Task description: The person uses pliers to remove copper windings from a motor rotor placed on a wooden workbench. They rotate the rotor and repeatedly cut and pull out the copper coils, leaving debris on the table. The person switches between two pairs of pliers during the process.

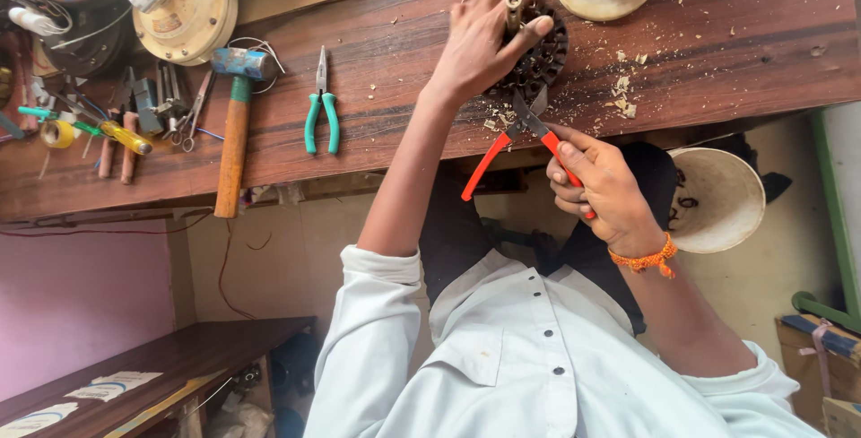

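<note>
Black slotted motor core (543,57) is gripped by the left hand (480,39) on the wooden bench (377,61). Red-handled pliers (525,138) are clasped by the right hand (601,182), tips at the core.

Worktop (735,34): spans the upper part of the frame.
Slotted round core (538,57): on the worktop, upper centre, under the left hand (484,39).
Pliers (525,138): just below the core at the worktop's edge, in the right hand (601,182).
Second pliers (321,111): left of the core (lying flat).
Hammer (235,124): left of those.
Small tools (117,124): far left.
Round housings (184,12): upper left corner.
</note>
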